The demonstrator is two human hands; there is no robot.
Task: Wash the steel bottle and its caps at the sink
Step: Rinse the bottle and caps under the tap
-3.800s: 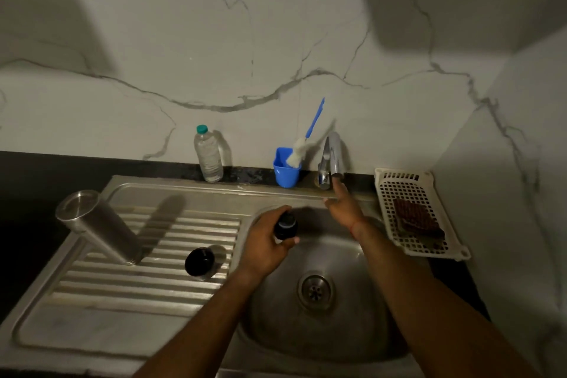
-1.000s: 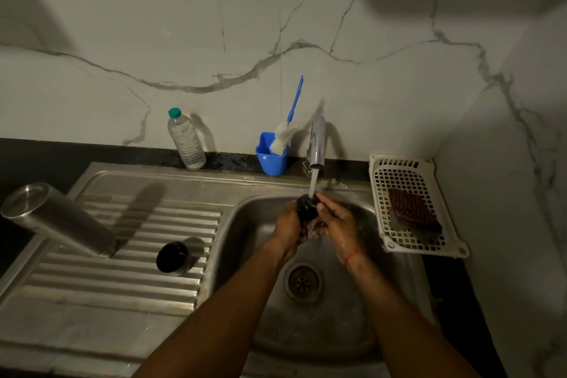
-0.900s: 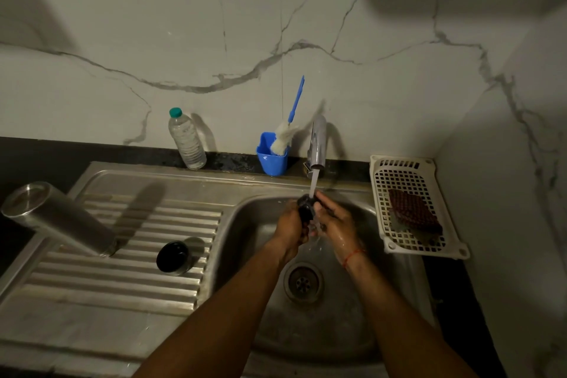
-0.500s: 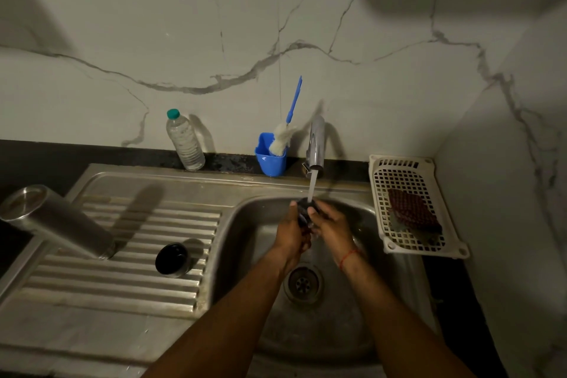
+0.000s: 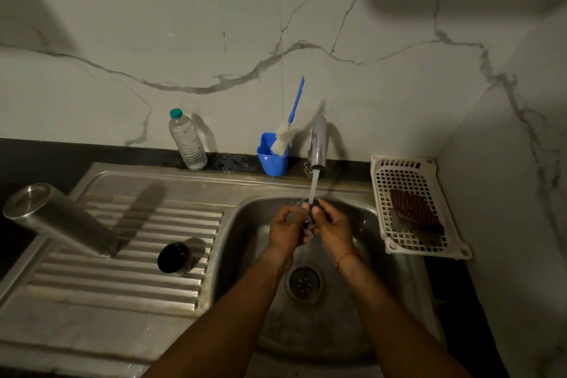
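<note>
Most of the small black cap (image 5: 310, 215) is hidden. Only a dark sliver shows between the fingers, and in this dim light I cannot make out its shape. The left hand (image 5: 287, 228) curls round it from one side and the right hand (image 5: 334, 225) wraps it from the other. They grip it over the round steel sink basin (image 5: 245, 224), right under the thin stream of water (image 5: 313, 190) from the chrome tap (image 5: 317, 144). Both forearms are cut off by the near edge of view, and a red thread (image 5: 343, 259) circles the right wrist. Below the hands the basin drops away to the round drain (image 5: 304, 283). On the ridged steel drainboard (image 5: 122, 282), the tall brushed steel bottle (image 5: 61, 219) stands at the far left edge with its flat closed end up, well apart from the hands. A round dark-topped cap (image 5: 173, 258) sits near the basin's left rim, with a stretch of ridges between the two. Along the veined white marble wall (image 5: 214, 24) stand a clear ribbed plastic water bottle with a green lid (image 5: 187, 139) and a blue plastic cup (image 5: 273, 156) holding a white bristle brush with a blue handle (image 5: 283, 139). A white lattice plastic basket (image 5: 399, 242) lies beside the basin's right rim, close to the corner wall. It carries a dark red textured scrub pad (image 5: 412, 209) whose lower part fades into shadow.
</note>
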